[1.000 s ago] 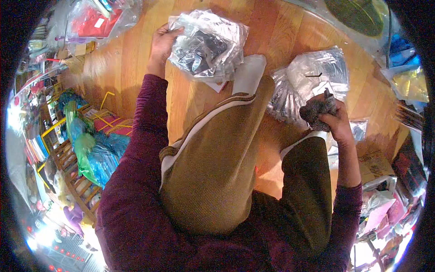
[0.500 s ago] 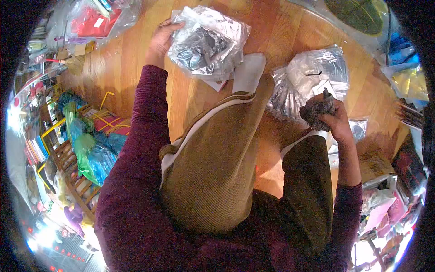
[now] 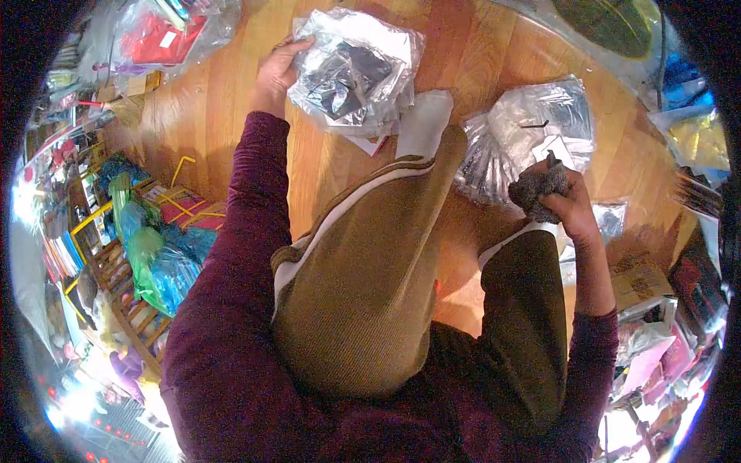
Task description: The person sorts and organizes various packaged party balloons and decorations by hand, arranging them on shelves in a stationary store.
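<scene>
At the upper middle of the head view, my left hand [image 3: 279, 68] pinches the left edge of a stack of clear plastic packets [image 3: 351, 73], thumb on top. Something dark shows through the shiny film of the upper packet. My right hand [image 3: 573, 207] is closed round a crumpled dark grey cloth [image 3: 539, 191], held over my right foot. Just beyond it on the floor lies a second pile of clear plastic packets [image 3: 544, 116], with a small white card [image 3: 554, 149] at its near side.
My legs, in brown trousers [image 3: 363, 309], take up the middle of the wooden floor [image 3: 208, 100]. At left are a wooden rack [image 3: 123, 285] and green and blue plastic bags [image 3: 158, 262]. A cardboard box [image 3: 639, 284] stands at right. A bag with red contents [image 3: 162, 42] lies upper left.
My left hand and the packet stack have shifted very slightly, and the film's creases and reflections look different. My right hand with the grey cloth has hardly moved.
</scene>
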Demonstrator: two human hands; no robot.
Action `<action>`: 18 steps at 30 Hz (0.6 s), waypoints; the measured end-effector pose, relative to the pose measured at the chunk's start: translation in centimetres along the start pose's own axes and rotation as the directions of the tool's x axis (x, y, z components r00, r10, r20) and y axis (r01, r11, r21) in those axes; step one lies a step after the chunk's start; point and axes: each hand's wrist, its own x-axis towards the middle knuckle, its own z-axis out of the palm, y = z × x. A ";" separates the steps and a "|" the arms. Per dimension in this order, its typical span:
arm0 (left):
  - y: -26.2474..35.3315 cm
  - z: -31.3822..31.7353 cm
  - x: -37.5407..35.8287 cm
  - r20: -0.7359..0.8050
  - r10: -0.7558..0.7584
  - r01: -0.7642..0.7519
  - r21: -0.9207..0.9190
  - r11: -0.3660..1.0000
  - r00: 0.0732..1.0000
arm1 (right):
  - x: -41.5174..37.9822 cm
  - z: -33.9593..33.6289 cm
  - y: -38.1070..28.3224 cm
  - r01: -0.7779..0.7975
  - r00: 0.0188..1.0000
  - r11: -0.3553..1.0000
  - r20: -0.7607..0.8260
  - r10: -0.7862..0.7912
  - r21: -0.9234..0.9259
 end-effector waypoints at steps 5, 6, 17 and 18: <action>-1.2 0.6 -0.7 -0.002 -0.014 0.014 -0.085 0.996 1.000 | 0.2 0.3 -0.3 -0.024 0.999 1.000 0.043 0.024 -0.006; -1.4 0.8 -0.8 -0.017 0.026 -0.027 -0.065 0.997 1.000 | 0.2 0.5 -0.5 -0.043 0.998 0.999 0.046 0.043 0.009; -2.5 -0.7 -0.2 0.035 0.080 -0.076 -0.102 0.992 0.996 | 0.6 0.7 -0.5 0.001 0.997 1.000 0.078 0.000 -0.010; -2.5 -0.4 -0.3 0.025 0.061 -0.057 -0.161 0.985 0.998 | 0.5 1.0 -0.7 0.021 0.998 1.000 0.053 -0.021 -0.007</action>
